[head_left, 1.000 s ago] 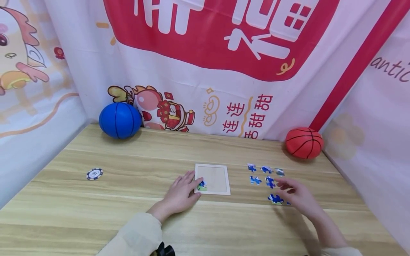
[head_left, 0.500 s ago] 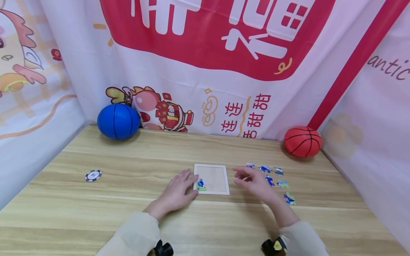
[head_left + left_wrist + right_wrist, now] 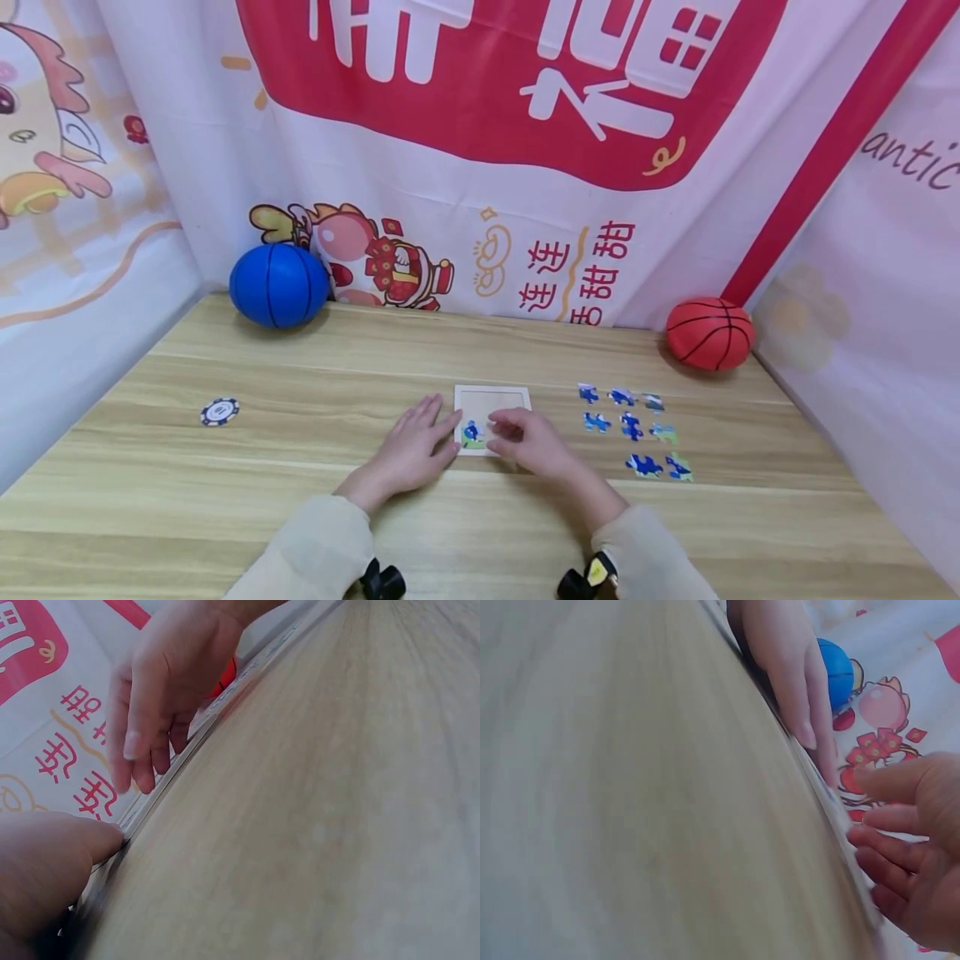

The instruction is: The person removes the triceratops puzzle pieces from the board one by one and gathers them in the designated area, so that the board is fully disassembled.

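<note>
A square puzzle tray [image 3: 492, 388] with a pale rim lies mid-table in the head view. One blue and green puzzle piece [image 3: 472, 434] sits in its lower left corner. My left hand [image 3: 412, 444] lies with fingers extended, thumb and fingertips at the tray's left rim. Over the tray's lower right part is my right hand [image 3: 534, 443], its fingers loosely bent beside the piece. In the left wrist view, the right hand [image 3: 169, 690] shows nothing between thumb and fingers. From the right wrist view, the left hand [image 3: 787, 667] is flat along the tray's edge.
Several loose puzzle pieces [image 3: 632, 427] lie in rough rows right of the tray. A poker chip [image 3: 220, 412] is on the left. At the table's back stand a blue ball [image 3: 279, 286] and a red ball [image 3: 710, 334], before a printed cloth [image 3: 420, 167].
My right hand has travelled left, from the loose pieces to above the tray. The left hand stays at the tray's left rim, and the piece in the corner shows more fully.
</note>
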Demonstrator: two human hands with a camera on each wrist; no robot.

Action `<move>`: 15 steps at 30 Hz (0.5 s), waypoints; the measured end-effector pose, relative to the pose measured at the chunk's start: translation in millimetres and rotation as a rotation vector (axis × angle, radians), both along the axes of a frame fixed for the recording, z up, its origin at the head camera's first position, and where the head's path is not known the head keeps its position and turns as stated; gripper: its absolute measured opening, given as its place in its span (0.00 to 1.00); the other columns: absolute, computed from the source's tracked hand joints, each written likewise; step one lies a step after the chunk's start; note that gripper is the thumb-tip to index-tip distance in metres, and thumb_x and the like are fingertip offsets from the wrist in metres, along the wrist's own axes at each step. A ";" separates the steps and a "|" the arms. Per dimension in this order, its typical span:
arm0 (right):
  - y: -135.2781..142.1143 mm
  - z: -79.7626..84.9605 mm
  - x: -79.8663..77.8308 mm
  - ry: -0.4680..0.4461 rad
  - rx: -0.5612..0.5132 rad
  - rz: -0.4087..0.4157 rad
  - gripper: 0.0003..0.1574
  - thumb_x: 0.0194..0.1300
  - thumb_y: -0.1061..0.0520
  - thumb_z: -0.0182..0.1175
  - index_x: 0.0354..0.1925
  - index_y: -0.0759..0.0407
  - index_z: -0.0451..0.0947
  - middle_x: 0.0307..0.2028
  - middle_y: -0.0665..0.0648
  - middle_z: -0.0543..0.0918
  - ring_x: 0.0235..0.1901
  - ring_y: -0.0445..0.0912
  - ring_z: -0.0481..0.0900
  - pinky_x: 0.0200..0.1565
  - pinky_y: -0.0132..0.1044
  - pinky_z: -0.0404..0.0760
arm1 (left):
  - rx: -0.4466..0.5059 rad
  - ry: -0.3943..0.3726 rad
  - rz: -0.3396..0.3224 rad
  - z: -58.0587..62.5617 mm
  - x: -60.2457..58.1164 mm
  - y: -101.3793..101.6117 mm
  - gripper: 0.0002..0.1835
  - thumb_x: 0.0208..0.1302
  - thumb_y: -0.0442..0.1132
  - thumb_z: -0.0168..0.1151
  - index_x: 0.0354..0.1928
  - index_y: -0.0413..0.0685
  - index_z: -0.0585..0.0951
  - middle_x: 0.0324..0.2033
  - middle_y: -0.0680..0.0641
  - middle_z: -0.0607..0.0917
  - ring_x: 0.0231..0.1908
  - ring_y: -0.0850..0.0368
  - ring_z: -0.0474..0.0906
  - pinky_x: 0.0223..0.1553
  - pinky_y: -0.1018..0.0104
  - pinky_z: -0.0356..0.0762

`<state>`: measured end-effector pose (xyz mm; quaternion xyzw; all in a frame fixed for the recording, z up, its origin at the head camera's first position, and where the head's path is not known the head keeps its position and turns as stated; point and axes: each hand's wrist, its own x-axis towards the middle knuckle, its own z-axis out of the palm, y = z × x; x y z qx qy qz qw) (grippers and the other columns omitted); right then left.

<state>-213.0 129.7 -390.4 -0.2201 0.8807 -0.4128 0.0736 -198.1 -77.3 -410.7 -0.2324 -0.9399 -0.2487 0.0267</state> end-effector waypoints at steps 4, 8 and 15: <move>-6.7 -6.7 0.7 0.106 0.108 -0.013 0.24 0.52 0.54 0.62 0.47 0.61 0.74 0.37 0.52 0.73 0.36 0.44 0.69 0.40 0.38 0.69 | -0.010 -0.010 0.001 0.4 0.5 0.8 0.26 0.62 0.50 0.47 0.60 0.48 0.64 0.61 0.35 0.53 0.61 0.43 0.44 0.58 0.50 0.40; -12.0 -8.0 1.8 0.155 0.178 -0.044 0.21 0.50 0.53 0.63 0.45 0.58 0.76 0.37 0.51 0.72 0.35 0.43 0.67 0.38 0.37 0.67 | -0.015 -0.012 0.002 1.4 0.8 1.5 0.26 0.62 0.49 0.47 0.60 0.47 0.64 0.61 0.34 0.53 0.61 0.43 0.44 0.58 0.49 0.41; -17.4 -5.7 0.9 0.149 0.213 -0.061 0.18 0.50 0.55 0.63 0.41 0.59 0.74 0.33 0.50 0.70 0.33 0.43 0.66 0.39 0.40 0.63 | -0.012 0.002 0.000 1.6 1.2 1.8 0.25 0.61 0.48 0.48 0.59 0.46 0.65 0.60 0.33 0.53 0.61 0.41 0.45 0.57 0.49 0.42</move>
